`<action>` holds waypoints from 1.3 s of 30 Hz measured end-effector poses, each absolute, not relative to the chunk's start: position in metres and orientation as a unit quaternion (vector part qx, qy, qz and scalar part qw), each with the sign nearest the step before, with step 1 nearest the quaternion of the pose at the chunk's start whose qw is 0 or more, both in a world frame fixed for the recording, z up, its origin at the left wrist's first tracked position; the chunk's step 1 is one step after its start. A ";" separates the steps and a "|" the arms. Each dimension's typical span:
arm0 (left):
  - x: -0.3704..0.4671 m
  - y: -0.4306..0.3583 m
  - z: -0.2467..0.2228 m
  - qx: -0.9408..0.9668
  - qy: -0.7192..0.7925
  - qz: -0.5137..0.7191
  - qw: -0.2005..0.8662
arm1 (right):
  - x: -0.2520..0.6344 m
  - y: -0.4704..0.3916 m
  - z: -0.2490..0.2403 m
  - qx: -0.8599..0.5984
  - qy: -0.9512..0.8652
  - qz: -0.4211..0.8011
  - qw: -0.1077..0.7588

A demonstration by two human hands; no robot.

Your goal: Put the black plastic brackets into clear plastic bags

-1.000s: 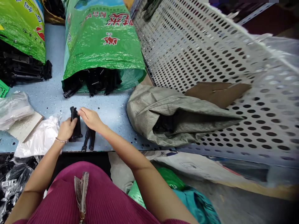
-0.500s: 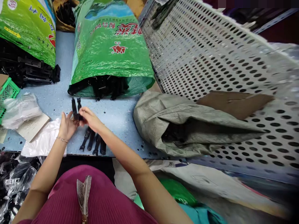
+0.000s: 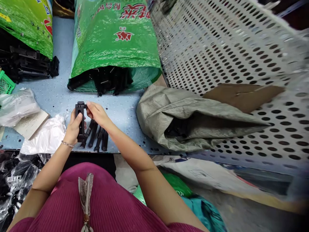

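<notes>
My left hand [image 3: 74,125] is wrapped round a black slotted plastic part [image 3: 79,120], held upright with the thumb across its front. With thumb and fingers pinched, my right hand [image 3: 98,113] grips the top right corner of the same part, where a short black piece juts sideways. Just right of it, several slim black bars [image 3: 98,138] lie side by side on the blue speckled table [image 3: 125,125], near its front edge. Their upper ends are partly covered by my right hand.
Beyond my hands, a green sack [image 3: 116,51] spills black parts. Another green-yellow sack [image 3: 33,35] stands at left above more black parts [image 3: 29,64]. Clear plastic bags [image 3: 44,135] lie left. A grey sack [image 3: 169,119] rests against a perforated metal panel [image 3: 217,58] on the right.
The two upright black pieces seen before now appear as one wider part, turned to show its slotted face. My left fingers have closed round it. The view has tipped slightly downward.
</notes>
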State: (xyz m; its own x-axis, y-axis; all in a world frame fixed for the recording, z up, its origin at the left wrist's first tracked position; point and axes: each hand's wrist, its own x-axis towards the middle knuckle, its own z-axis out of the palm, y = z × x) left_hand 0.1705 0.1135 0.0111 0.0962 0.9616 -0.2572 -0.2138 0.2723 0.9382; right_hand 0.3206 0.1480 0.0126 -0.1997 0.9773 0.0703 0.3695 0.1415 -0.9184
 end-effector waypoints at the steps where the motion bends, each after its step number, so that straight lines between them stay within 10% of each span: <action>1: 0.169 0.116 0.013 0.367 0.492 0.470 0.635 | 0.318 0.137 0.010 -0.490 -0.669 0.428 0.359; 11: 0.172 0.125 0.007 0.226 0.502 0.438 0.710 | 0.324 0.091 -0.010 -0.369 -0.887 0.107 0.256; 15: 0.171 0.113 0.005 0.250 0.517 0.425 0.700 | 0.322 0.097 -0.005 -0.353 -0.865 0.223 0.277; 21: 0.146 0.095 -0.011 0.576 0.434 0.648 0.245 | 0.300 0.090 -0.009 -0.383 -0.656 0.597 0.258; 29: 0.145 0.109 -0.058 0.537 0.601 0.376 0.457 | 0.349 0.228 -0.003 -0.773 -0.616 0.136 0.070; 35: 0.156 0.101 -0.065 0.689 0.591 0.321 0.269 | 0.371 0.256 -0.009 -0.774 -0.541 0.276 0.180; 39: 0.154 0.121 -0.040 0.634 0.562 0.407 0.343 | 0.365 0.195 -0.005 -0.704 -0.509 0.423 0.259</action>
